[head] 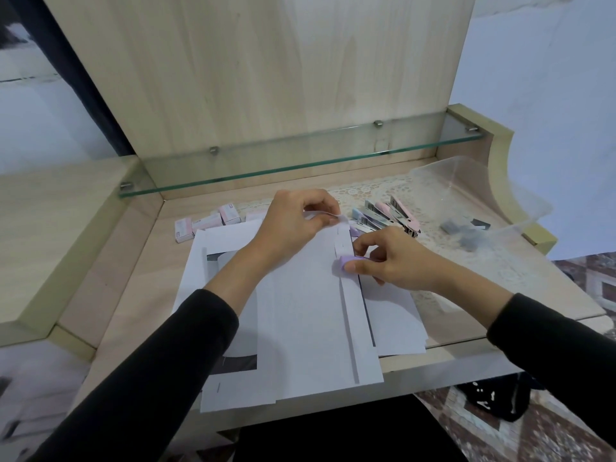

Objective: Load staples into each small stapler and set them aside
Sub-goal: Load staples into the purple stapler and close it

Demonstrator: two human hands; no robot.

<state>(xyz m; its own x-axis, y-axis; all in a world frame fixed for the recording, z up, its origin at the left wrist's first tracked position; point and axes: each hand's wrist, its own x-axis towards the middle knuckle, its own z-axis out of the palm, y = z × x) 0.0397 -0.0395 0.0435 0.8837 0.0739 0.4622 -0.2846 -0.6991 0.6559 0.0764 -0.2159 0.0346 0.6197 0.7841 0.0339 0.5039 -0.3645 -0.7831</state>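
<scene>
Head view: right hand point(393, 258) grips lilac stapler point(342, 263) on paper strip point(352, 315); left hand point(293, 219) pinches strip end, stapler's 12 o'clock.

A lilac stapler point(343, 263) lies nearest, seemingly closed; pastel staplers point(386, 216) and pink staple boxes point(213, 223) sit beyond.

Paper sheets point(300, 311) lay centred on the desk point(126, 295). Staple boxes point(206, 223) sat behind them, left; staplers point(386, 213) behind, right; container point(466, 181) farther right; shelf point(300, 158) rearmost.

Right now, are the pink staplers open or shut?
Open: the pink staplers lie with lids swung back, metal tracks showing.
</scene>
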